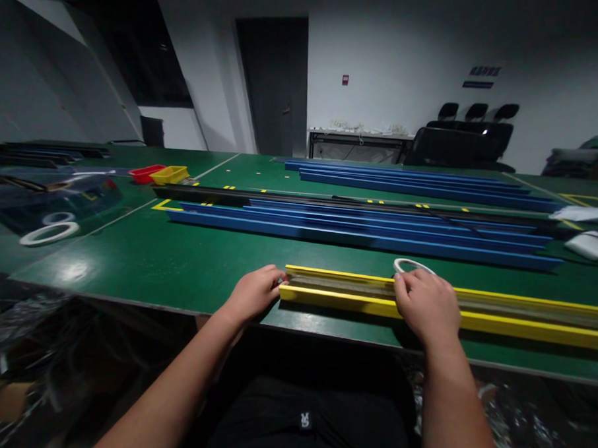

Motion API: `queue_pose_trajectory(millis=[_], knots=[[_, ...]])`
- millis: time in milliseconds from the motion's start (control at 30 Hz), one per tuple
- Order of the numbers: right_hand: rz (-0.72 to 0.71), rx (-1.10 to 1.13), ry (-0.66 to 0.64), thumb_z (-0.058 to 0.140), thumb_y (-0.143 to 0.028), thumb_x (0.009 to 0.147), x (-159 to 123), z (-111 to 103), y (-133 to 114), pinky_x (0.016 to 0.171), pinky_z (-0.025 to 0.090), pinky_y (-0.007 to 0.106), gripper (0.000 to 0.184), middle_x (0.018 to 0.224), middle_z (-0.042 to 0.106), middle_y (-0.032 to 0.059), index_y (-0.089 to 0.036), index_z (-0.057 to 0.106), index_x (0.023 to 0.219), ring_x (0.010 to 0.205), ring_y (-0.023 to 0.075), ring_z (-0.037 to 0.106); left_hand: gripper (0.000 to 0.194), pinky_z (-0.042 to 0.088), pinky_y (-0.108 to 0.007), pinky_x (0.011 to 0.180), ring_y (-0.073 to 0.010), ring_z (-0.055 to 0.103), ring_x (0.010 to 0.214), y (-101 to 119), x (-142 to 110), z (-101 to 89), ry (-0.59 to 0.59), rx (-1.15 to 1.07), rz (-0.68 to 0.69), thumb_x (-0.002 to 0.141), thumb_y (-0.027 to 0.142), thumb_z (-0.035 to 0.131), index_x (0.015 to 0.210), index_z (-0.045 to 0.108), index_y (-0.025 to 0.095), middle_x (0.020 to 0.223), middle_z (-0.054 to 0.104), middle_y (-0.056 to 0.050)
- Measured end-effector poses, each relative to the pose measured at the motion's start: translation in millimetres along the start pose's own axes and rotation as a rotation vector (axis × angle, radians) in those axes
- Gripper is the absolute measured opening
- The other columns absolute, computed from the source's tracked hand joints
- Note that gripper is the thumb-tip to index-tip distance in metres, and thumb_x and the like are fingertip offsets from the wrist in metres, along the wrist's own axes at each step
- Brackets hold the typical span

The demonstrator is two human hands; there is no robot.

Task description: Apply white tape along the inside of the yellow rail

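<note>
A long yellow channel-shaped profile lies along the near edge of the green table and runs out of view on the right. My left hand is closed at its left end, fingertips curled against the end opening. Over the channel, further right, my right hand is closed, its thumb towards the left. A white roll of tape shows just beyond the knuckles, its lower part hidden behind this hand, which appears to grip it.
Blue profiles lie across the table beyond the yellow one, with black profiles behind them. More blue profiles lie farther back. At left are white tape rolls, a red bin and a yellow bin. A white object sits at right.
</note>
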State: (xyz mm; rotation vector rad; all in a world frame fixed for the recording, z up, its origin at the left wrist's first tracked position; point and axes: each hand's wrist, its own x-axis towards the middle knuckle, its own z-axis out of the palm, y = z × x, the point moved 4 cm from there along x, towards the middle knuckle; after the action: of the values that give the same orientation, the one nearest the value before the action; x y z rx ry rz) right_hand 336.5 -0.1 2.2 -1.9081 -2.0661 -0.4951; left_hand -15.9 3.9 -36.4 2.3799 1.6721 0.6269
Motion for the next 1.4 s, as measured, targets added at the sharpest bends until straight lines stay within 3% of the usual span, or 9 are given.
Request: queue_pose_trajectory(millis=[333, 467, 633, 800, 900, 1000, 1133, 1300, 1400], knots=[[-0.015, 0.131, 0.017, 0.037, -0.038, 0.098, -0.2, 0.4, 5.6, 0.081, 0.038, 0.036, 0.041, 0.091, 0.067, 0.0061, -0.024, 0.074, 0.087, 0.089, 0.0210, 0.059, 0.023, 0.044, -0.027, 0.075, -0.0175, 0.061, 0.083, 3.9, 14.0, -16.6, -0.046, -0.216, 0.024, 0.090, 0.036, 0.053, 0.087, 0.070, 0.020, 0.088, 0.067, -0.003], [-0.022, 0.295, 0.069, 0.041, -0.032, 0.097, -1.8, -1.2, 10.5, 0.081, 0.042, 0.034, 0.034, 0.100, 0.067, 0.0062, -0.028, 0.070, 0.115, 0.092, 0.0209, 0.060, 0.024, 0.043, -0.027, 0.071, -0.0179, 0.061, 0.078, 6.6, 19.9, -20.5, -0.106, -0.215, -0.001, 0.089, 0.037, 0.054, 0.082, 0.069, 0.020, 0.084, 0.068, -0.002], [-0.074, 0.389, 0.049, 0.038, -0.013, 0.092, -6.3, -13.4, -3.5, 0.082, 0.046, 0.032, 0.059, 0.118, 0.064, 0.0049, -0.036, 0.042, 0.146, 0.098, 0.0203, 0.062, 0.022, 0.043, -0.029, 0.073, -0.0188, 0.060, 0.082, 19.1, 21.3, -28.3, -0.034, -0.159, 0.002, 0.090, 0.036, 0.052, 0.084, 0.065, 0.020, 0.089, 0.067, -0.003], [-0.089, 0.478, 0.058, 0.042, -0.022, 0.094, -10.9, -29.9, -26.2, 0.084, 0.049, 0.031, 0.057, 0.134, 0.057, 0.0054, -0.035, 0.035, 0.149, 0.108, 0.0213, 0.061, 0.018, 0.041, -0.027, 0.065, -0.0160, 0.058, 0.072, 45.3, 22.3, -31.9, 0.015, -0.205, -0.001, 0.090, 0.034, 0.052, 0.085, 0.062, 0.020, 0.079, 0.066, 0.000], [-0.020, 0.473, 0.132, 0.044, -0.037, 0.096, -13.5, -42.3, -28.3, 0.081, 0.049, 0.031, 0.043, 0.127, 0.059, 0.0085, -0.028, 0.050, 0.138, 0.106, 0.0226, 0.062, 0.016, 0.038, -0.025, 0.059, -0.0136, 0.055, 0.064, 64.6, 22.7, -29.3, -0.005, -0.300, -0.004, 0.088, 0.034, 0.056, 0.085, 0.062, 0.020, 0.071, 0.063, 0.002], [0.056, 0.417, 0.141, 0.041, -0.046, 0.097, -16.5, -55.6, -23.1, 0.071, 0.047, 0.029, 0.039, 0.111, 0.063, 0.0068, -0.029, 0.060, 0.127, 0.091, 0.0203, 0.064, 0.013, 0.039, -0.023, 0.058, -0.0122, 0.055, 0.064, 81.7, 23.6, -26.0, 0.016, -0.414, 0.013, 0.086, 0.033, 0.059, 0.087, 0.063, 0.020, 0.073, 0.064, 0.002], [0.052, 0.351, 0.060, 0.043, -0.039, 0.097, -21.4, -68.7, -19.1, 0.061, 0.042, 0.027, 0.038, 0.101, 0.063, 0.0052, -0.034, 0.059, 0.132, 0.076, 0.0172, 0.063, 0.013, 0.043, -0.023, 0.061, -0.0112, 0.057, 0.068, 101.4, 27.4, -22.7, 0.063, -0.536, 0.041, 0.082, 0.029, 0.063, 0.091, 0.061, 0.020, 0.083, 0.066, 0.001], [-0.090, 0.419, -0.117, 0.054, -0.030, 0.089, -29.5, -64.8, -40.4, 0.071, 0.046, 0.029, 0.047, 0.127, 0.061, 0.0059, -0.036, 0.055, 0.136, 0.089, 0.0195, 0.066, 0.012, 0.045, -0.024, 0.064, -0.0126, 0.059, 0.071, 130.9, 32.9, -18.1, 0.051, -0.585, 0.107, 0.081, 0.028, 0.064, 0.089, 0.062, 0.020, 0.084, 0.067, 0.000], [-0.107, 0.510, -0.264, 0.058, -0.035, 0.087, -32.5, -54.2, -61.9, 0.072, 0.045, 0.029, 0.052, 0.104, 0.073, 0.0037, -0.035, 0.051, 0.139, 0.090, 0.0218, 0.067, 0.011, 0.045, -0.024, 0.062, -0.0124, 0.058, 0.070, 146.1, 33.8, -15.5, 0.060, -0.608, 0.140, 0.082, 0.029, 0.064, 0.088, 0.062, 0.020, 0.081, 0.067, 0.000]])
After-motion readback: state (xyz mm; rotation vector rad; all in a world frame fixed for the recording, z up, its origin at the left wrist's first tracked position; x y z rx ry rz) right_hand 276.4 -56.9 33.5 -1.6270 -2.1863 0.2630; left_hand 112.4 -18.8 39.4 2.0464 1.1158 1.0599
